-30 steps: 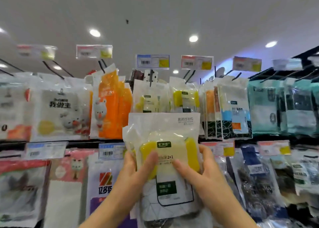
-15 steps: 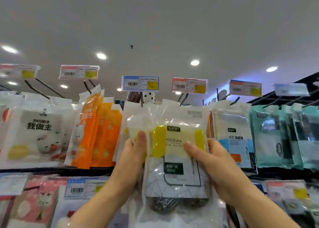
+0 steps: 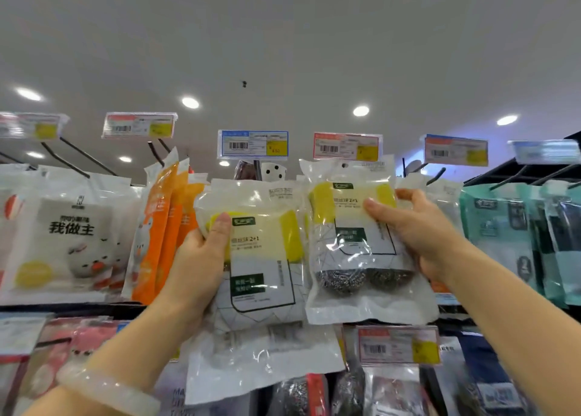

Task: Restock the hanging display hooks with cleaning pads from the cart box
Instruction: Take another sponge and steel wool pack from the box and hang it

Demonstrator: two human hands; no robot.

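Two scourer packs raised at hook display
L hand (image 3: 201, 255) grips one pack (image 3: 261, 277); R hand (image 3: 418, 227) pinches another pack (image 3: 355, 245) below red price tag (image 3: 347, 146). Orange packs (image 3: 166, 227) w/ teal packs (image 3: 515, 236) flank.

Not much room from where I sit; price tags (image 3: 253, 144) crowd the upper centre hooks, orange packs (image 3: 163, 227) block the left, teal packs (image 3: 509, 239) hem the right; only above the tags is open.
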